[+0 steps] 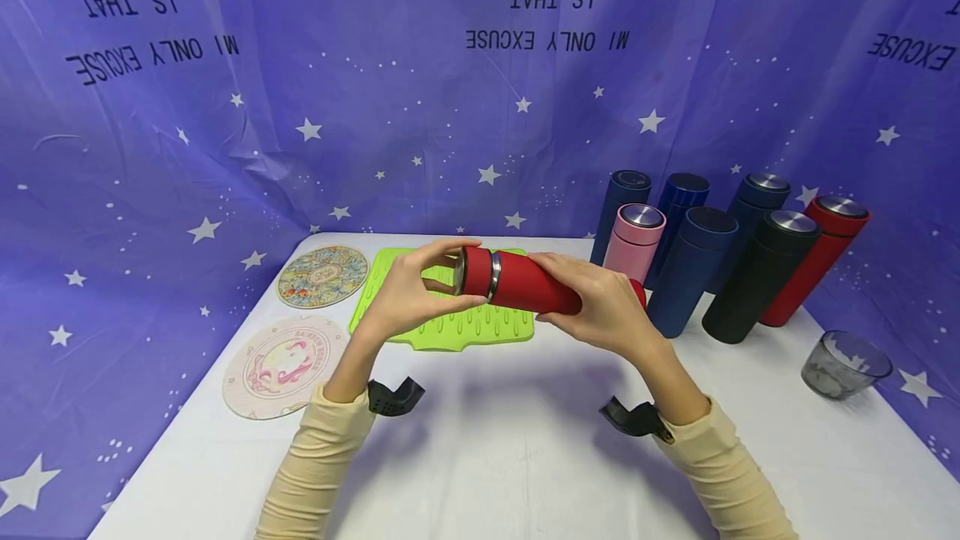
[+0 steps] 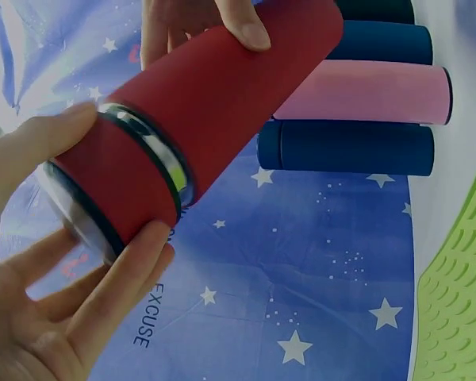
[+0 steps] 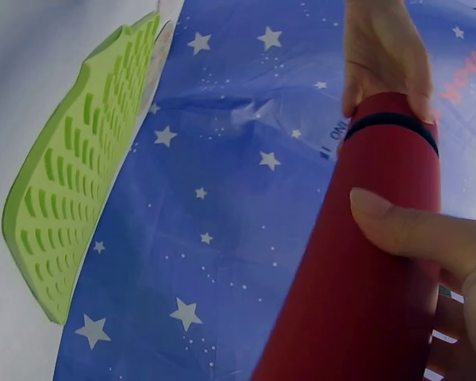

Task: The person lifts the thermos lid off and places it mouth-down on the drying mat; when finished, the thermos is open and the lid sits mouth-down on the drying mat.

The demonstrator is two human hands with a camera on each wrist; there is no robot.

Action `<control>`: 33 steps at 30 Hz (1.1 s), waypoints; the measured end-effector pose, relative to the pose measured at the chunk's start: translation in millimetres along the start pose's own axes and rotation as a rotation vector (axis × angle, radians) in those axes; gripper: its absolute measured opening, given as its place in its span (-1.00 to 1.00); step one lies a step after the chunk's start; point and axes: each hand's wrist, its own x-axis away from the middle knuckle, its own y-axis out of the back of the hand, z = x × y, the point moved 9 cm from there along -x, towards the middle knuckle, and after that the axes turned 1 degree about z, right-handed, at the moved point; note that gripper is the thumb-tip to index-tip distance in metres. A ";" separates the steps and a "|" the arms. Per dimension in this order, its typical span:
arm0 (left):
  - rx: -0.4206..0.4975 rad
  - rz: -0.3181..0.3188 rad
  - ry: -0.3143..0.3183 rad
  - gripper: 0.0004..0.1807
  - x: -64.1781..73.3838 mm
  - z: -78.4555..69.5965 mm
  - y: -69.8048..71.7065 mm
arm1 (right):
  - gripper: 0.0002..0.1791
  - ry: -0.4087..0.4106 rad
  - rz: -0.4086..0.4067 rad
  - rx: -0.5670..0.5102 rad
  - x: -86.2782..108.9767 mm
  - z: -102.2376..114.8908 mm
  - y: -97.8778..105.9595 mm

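A red thermos bottle (image 1: 528,282) is held nearly level above the table, its capped end towards the left. The left hand (image 1: 410,290) grips the red cap (image 2: 115,186), with thumb and fingertips on opposite sides of it. Around the bottle's body the right hand (image 1: 600,298) is wrapped, and its thumb lies along the red wall in the right wrist view. A silver ring shows between cap and body in the left wrist view; whether the cap is loose I cannot tell. The bottle's base is partly hidden behind the right hand.
Upright bottles crowd the right: pink (image 1: 634,244), black (image 1: 761,277), another red (image 1: 816,261) and several blue ones. A glass cup (image 1: 846,365) stands at the right edge. Beneath the hands lies a green drying mat (image 1: 480,327); two round mats, patterned (image 1: 324,277) and pink (image 1: 285,367), lie left.
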 end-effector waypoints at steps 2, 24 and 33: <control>-0.018 -0.033 0.034 -0.35 0.8 2.0 4.7 | -0.14 -0.001 -0.018 0.032 0.1 -1.2 2.0; -0.059 -0.127 0.148 -0.28 3.6 41.5 43.7 | -0.13 -0.159 -0.038 -0.185 -1.7 -25.8 -11.5; -0.170 -0.123 0.256 -0.25 -0.1 125.5 70.9 | -0.16 -0.262 -0.045 -0.292 1.0 -36.2 -21.9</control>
